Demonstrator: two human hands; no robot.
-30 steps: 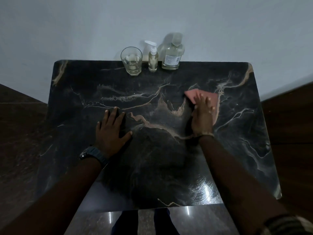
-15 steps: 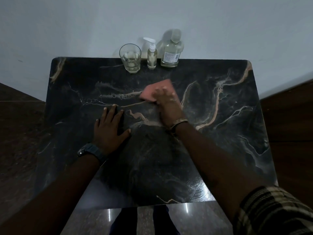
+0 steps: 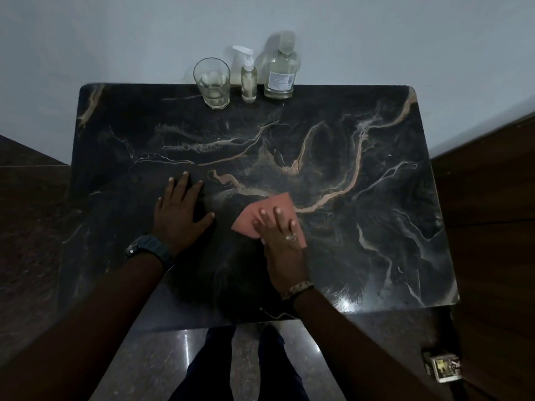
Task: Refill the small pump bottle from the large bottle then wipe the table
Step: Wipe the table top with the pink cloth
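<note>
Dim room, dark marble table (image 3: 376,256). The pink cloth (image 3: 269,209) lay near its middle, pinned flat under the right hand (image 3: 282,241), fingers straight. Looked soft and light, best pressed flat-palmed. Left hand (image 3: 179,215) was spread flat beside it.

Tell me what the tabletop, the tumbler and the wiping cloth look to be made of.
Tabletop: polished dark marble or a marble-look slab; pale and tan veins, glossy glare near the front edge.
Tumbler: clear glass, probably; see-through with a thick, faceted base.
Cloth: thin pink fabric or sponge cloth, matte; it lies flat under the right hand. Which one, I cannot tell.
</note>
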